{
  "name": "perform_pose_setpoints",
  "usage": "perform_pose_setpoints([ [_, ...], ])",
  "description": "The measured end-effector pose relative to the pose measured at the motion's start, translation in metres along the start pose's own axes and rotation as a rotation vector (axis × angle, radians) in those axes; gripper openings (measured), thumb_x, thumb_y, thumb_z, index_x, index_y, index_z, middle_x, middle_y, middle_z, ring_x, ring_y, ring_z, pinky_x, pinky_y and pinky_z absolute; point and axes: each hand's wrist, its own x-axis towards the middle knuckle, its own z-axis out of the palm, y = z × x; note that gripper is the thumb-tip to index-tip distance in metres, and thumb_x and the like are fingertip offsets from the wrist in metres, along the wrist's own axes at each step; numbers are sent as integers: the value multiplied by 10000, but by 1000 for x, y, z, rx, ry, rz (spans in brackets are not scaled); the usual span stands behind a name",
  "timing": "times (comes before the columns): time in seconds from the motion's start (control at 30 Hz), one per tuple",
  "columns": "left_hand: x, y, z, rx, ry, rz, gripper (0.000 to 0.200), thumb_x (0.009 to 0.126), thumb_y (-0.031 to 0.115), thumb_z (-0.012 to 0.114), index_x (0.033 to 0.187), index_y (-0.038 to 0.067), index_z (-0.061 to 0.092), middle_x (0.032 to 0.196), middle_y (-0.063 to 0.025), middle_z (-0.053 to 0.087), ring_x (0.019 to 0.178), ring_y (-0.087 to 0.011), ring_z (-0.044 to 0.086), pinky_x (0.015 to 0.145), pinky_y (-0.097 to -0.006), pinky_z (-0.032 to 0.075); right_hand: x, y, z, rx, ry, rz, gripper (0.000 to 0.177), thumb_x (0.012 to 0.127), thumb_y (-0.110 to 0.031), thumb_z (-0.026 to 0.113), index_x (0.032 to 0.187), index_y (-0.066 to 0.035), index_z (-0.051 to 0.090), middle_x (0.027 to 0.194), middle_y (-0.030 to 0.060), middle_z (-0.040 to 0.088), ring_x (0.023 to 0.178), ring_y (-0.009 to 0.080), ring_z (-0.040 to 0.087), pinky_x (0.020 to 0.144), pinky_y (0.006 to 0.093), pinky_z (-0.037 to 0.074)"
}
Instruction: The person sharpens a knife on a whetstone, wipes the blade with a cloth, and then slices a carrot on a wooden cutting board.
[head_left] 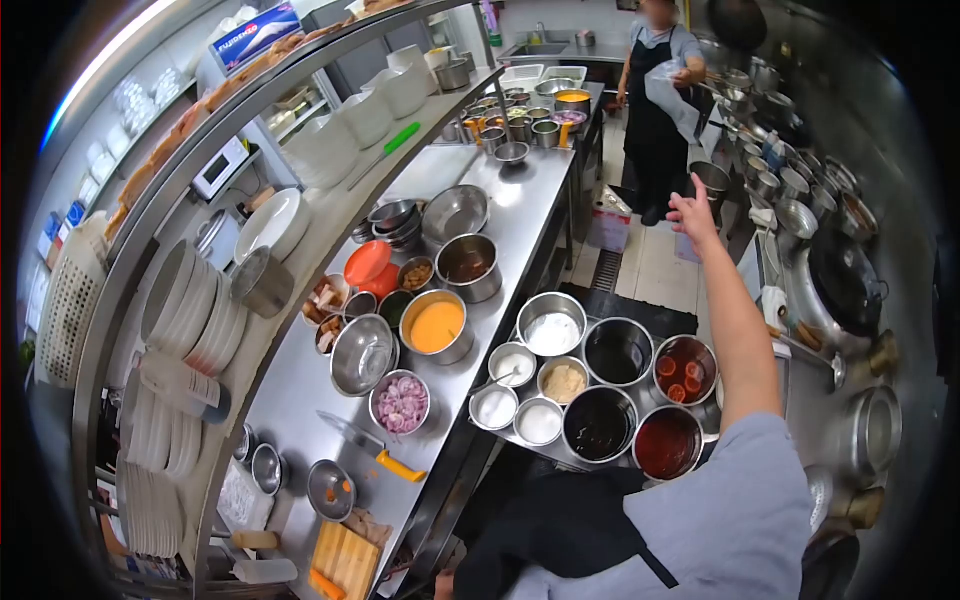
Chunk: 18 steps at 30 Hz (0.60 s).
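My right arm reaches forward over the right side, and my right hand [692, 213] is raised in the air with its index finger stretched out and nothing in it. It points toward a person [657, 100] in a black apron who holds a whitish, translucent thing [668, 95]. Only a small patch of my left hand [444, 584] shows at the bottom edge, its fingers hidden. Below my right arm stand metal pots of dark liquid [600, 424], red sauce [668, 442] and red sauce with slices [685, 370], beside several tins of white powder [552, 324].
On the steel counter [290, 400] are bowls of chopped red onion [400, 403] and orange liquid [436, 325], a yellow-handled knife [400, 466] and a wooden cutting board [345, 562]. Stacked plates [150, 510] fill the left shelf. A wok [846, 275] stands right. Boxes [610, 220] sit on the floor.
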Motion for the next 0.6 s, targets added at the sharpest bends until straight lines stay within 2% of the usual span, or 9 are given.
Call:
perform_pose_setpoints([
  [0.1, -22, -9, 15, -186, -2, -20, 517, 871, 356, 708, 1277, 51, 611, 1002, -145, 690, 891, -268, 633, 748, -390, 488, 35, 0, -11, -57, 52, -50, 928, 915, -273, 727, 1599, -185, 107, 1056, 78, 635, 838, 139, 641, 605, 315, 554],
  [0.17, -39, -9, 13, -306, 13, -39, 480, 882, 361, 687, 1252, 63, 621, 933, -136, 679, 771, -261, 617, 645, -401, 481, 62, 3, -15, -68, 116, -24, 946, 903, -339, 739, 1594, -202, 107, 1208, 114, 602, 926, 172, 636, 657, 323, 551],
  [0.2, -54, 0, 4, -361, 26, -54, 462, 888, 364, 677, 1240, 70, 626, 899, -131, 674, 710, -257, 610, 593, -407, 478, 74, 2, -17, -84, 159, -21, 972, 891, -310, 750, 1598, -161, 99, 1128, 109, 638, 883, 171, 639, 620, 330, 558],
  [0.3, -60, 19, -10, -526, 54, -94, 412, 904, 372, 646, 1203, 88, 642, 797, -117, 659, 529, -246, 587, 438, -424, 468, 97, -3, -19, -82, 184, 24, 972, 905, -305, 731, 1596, -164, 63, 1140, 132, 651, 875, 180, 648, 617, 334, 554],
  [0.43, -61, 41, -34, -553, -44, -131, 386, 914, 275, 608, 1257, 97, 593, 858, -106, 643, 588, -240, 592, 428, -383, 444, 117, -3, -15, -89, 153, 59, 975, 911, -294, 723, 1596, -177, 40, 1111, 132, 666, 822, 182, 661, 611, 325, 548],
  [0.6, -70, 58, -40, -603, -247, -202, 417, 931, 114, 544, 1346, 110, 513, 959, -88, 615, 686, -230, 601, 410, -314, 405, 118, 9, -21, -146, 135, 25, 979, 896, -241, 732, 1597, -220, 49, 979, 106, 680, 729, 178, 663, 555, 306, 532],
])
